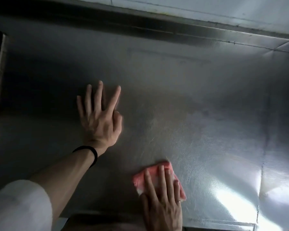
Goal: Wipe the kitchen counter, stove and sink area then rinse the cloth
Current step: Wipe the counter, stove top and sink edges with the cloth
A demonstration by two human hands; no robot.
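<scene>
- Pale tiled wall runs along the top — thin grout lines cross it.
- A dark steel ledge sits just beneath it.
- White glare at lower right.

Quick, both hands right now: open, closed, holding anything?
Left hand: open, fingers spread, holding nothing.
Right hand: open, straight fingers pressing the pink cloth on the counter.

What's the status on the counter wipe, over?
Right hand flat, pressing pink cloth on steel counter. Left hand open, fingers spread. No obstacles seen.
</scene>
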